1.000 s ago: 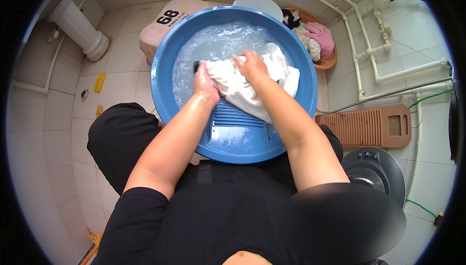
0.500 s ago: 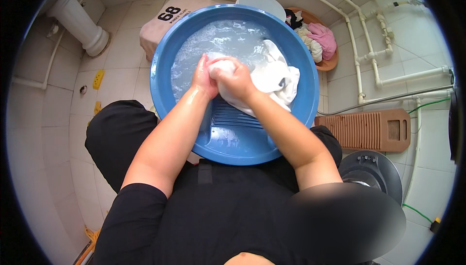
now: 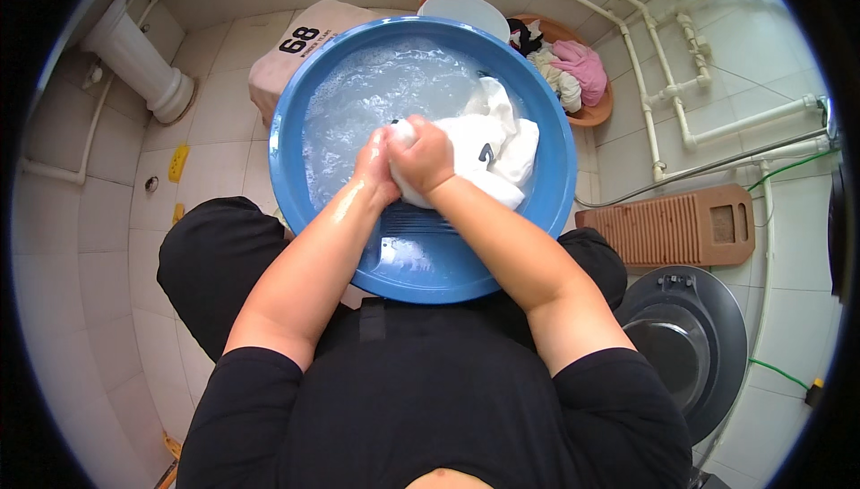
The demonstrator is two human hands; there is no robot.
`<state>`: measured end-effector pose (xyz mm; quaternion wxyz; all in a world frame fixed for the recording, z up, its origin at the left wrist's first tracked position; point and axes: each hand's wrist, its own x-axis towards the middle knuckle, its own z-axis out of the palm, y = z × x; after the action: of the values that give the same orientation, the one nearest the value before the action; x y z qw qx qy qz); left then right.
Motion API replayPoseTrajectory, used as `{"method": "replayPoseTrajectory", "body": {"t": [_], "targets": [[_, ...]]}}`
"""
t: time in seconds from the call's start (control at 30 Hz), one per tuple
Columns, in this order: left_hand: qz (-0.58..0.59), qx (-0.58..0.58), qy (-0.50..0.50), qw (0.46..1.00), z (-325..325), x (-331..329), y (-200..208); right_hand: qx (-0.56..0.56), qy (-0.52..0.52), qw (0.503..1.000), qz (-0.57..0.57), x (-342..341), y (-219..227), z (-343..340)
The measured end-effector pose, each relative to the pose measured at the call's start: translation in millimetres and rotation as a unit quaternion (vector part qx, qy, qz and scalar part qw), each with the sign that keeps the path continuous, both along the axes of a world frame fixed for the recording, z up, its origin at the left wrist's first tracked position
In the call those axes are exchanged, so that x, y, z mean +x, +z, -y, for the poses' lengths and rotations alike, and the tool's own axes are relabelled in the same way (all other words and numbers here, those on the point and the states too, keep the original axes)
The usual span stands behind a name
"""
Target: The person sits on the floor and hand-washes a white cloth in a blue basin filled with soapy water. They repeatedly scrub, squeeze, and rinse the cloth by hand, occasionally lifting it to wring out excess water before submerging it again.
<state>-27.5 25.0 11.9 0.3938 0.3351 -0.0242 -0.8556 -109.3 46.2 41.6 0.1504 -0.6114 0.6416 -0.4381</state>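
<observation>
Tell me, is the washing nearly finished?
Not yet, it seems. Done: the blue basin holds sudsy water and the white garment is soaked. In hand: the left hand and right hand press a bunched part of it together above the ribbed panel. Left: more clothes wait in the brown basket behind the basin.

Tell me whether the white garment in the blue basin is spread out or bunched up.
Bunched up. The white garment lies crumpled in the soapy water of the blue basin, one end gathered between the left hand and right hand.
</observation>
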Motion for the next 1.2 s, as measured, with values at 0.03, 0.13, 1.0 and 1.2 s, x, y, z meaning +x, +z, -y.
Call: {"method": "replayPoseTrajectory", "body": {"t": [0.03,0.13,1.0,1.2], "targets": [[-0.111,-0.192,0.099,0.970,-1.8,-2.8,-50.3,-0.108,0.073,0.991,0.022,15.6,4.5,-8.9],[0.101,-0.188,0.018,0.977,-10.4,9.2,-10.3,-0.074,0.192,0.977,-0.059,20.1,8.8,-34.1],[-0.109,-0.058,-0.074,0.990,31.8,33.2,-33.9,-0.049,0.289,0.954,0.061,18.3,22.5,-8.7],[-0.017,-0.092,0.063,0.994,10.6,10.1,-48.9,0.019,0.092,0.995,-0.021,8.3,-4.5,-0.9]]}}
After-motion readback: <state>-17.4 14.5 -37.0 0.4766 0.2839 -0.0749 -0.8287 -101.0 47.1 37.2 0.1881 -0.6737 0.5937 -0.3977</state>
